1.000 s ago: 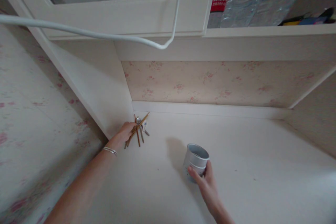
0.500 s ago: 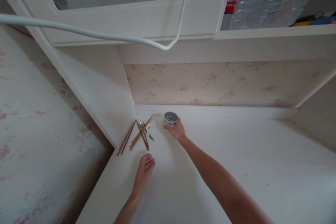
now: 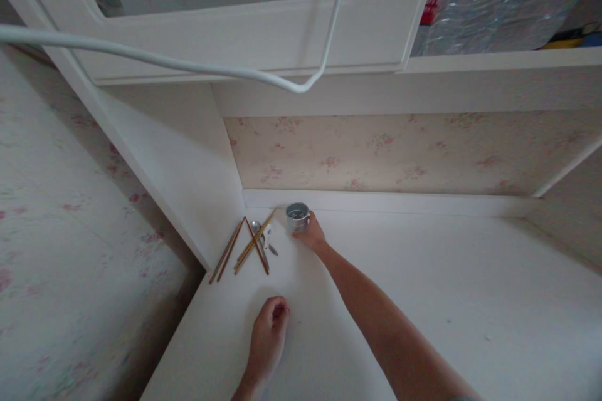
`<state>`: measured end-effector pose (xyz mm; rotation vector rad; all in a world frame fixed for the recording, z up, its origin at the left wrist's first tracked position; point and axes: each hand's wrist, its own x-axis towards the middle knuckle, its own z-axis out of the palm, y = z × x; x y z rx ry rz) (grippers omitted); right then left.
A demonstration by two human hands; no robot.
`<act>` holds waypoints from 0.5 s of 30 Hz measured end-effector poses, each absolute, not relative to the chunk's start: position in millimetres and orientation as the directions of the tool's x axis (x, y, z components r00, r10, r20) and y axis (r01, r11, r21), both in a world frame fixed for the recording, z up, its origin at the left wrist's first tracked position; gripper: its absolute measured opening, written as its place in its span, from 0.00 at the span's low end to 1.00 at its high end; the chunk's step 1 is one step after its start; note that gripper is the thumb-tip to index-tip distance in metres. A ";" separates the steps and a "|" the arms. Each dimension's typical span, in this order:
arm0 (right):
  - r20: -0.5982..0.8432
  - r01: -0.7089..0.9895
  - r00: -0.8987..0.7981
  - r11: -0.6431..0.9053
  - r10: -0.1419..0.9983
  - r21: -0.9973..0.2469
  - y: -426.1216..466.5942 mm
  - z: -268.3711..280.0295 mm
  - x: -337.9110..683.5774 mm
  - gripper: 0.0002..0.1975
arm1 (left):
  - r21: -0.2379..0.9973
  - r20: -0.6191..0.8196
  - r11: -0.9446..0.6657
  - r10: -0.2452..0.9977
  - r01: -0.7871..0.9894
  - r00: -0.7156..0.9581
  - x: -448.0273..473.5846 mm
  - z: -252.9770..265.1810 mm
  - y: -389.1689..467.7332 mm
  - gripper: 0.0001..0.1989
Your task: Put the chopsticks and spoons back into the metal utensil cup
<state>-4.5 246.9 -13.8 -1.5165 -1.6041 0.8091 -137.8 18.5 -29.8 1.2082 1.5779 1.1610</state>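
A grey metal cup (image 3: 297, 218) with small holes in its bottom stands upright near the back of the white tabletop, tilted little if at all. My right hand (image 3: 312, 233) is closed around its right side. Left of the cup lies a loose pile: brown chopsticks (image 3: 227, 253), lighter wooden chopsticks (image 3: 249, 249), a metal spoon (image 3: 256, 225) and a white spoon with a blue mark (image 3: 268, 235). My left hand (image 3: 271, 329) is curled closed over the tabletop, nearer to me than the pile, with nothing visible in its fingers.
A white cable or tube (image 3: 188, 64) crosses in front of the upper cabinet (image 3: 263, 37). Clear plastic bottles (image 3: 489, 6) sit on the shelf at upper right. A white side panel (image 3: 174, 150) bounds the table (image 3: 399, 276) on the left.
My right hand has brought the cup slightly left, closer to the chopsticks. My left hand has drawn back toward me and a little right, away from the pile.
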 end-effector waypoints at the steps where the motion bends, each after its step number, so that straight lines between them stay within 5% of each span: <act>1: 0.089 0.503 0.010 0.072 0.996 -0.861 244.8 -15.8 -2.3 0.53 | 0.964 -0.062 0.110 0.978 0.241 -0.197 -137.9 -30.7 18.9 0.10; 5: 0.050 0.468 0.042 0.024 0.998 -0.883 219.9 -20.8 13.6 0.53 | 0.969 -0.059 0.101 0.981 0.228 -0.185 -140.8 -34.1 21.4 0.09; 12: 0.044 0.395 0.016 0.035 0.999 -0.918 116.5 -19.9 69.7 0.21 | 0.967 -0.243 0.250 0.963 0.047 -0.119 -114.1 -13.5 23.4 0.08; 15: 0.013 0.397 -0.002 0.013 1.000 -0.918 72.3 -19.3 91.9 0.18 | 0.965 -0.264 0.264 0.964 0.008 -0.027 -82.6 -7.3 26.7 0.12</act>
